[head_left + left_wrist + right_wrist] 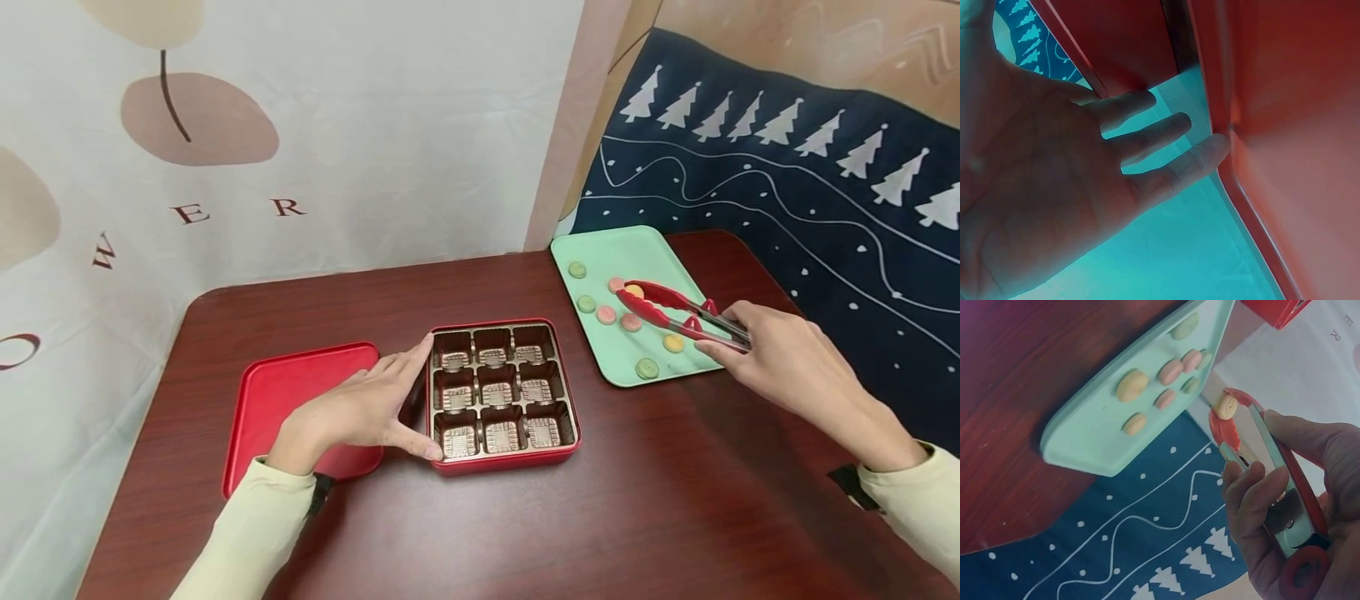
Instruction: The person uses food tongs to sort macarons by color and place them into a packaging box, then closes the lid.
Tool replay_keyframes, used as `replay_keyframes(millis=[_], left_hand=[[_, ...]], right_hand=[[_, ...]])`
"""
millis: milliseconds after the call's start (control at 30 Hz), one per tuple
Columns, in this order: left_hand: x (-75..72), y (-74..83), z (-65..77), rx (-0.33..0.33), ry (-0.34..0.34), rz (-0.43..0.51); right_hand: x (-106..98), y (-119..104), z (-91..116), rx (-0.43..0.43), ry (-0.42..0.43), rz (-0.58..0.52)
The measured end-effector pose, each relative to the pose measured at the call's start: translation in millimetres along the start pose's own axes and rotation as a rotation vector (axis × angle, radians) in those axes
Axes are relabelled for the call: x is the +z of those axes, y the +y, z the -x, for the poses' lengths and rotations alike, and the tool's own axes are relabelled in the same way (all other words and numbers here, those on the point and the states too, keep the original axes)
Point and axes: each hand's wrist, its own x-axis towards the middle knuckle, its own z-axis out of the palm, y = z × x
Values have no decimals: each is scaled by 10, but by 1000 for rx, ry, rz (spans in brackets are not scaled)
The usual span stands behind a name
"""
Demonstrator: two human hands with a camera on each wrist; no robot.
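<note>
My right hand (798, 367) grips red-and-metal tongs (660, 315) over the mint-green tray (675, 250). A yellow macaron (1226, 407) is pinched between the tong tips, raised off the tray in the right wrist view. Several green, pink and yellow macarons lie spread on the tray, among them a green macaron (647, 368) and a pink macaron (631, 322). My left hand (360, 408) rests against the left side of a red box (504, 462), thumb at its front corner, fingers stretched toward the back corner. The box's gold insert has several compartments with nothing in them.
A flat red lid (277, 400) lies left of the box, partly under my left forearm. The dark wooden table (495, 533) ends at a pale cloth backdrop (412, 167) behind and a navy tree-patterned cloth (750, 167) on the right.
</note>
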Motion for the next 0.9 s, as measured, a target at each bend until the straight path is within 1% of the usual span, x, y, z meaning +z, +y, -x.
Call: replay_keyframes(millis=[133,400,533,667,900], left_hand=[[-2,4,-8,-2,-4,-7],[-10,10,-6,-2,-9,-13],[-7,13,0,7,-5,-2],[-3,10,2,0,-7,0],[0,7,-1,-6,-12,0]], right_hand=[[15,-73,-7,-18,13,-9],[6,-258,-15,-81,49,-21],[3,-353,-17,-92,45,-25],[9,-432,-17,-107,45,-29],[46,-564,-16,-160,60,-36]])
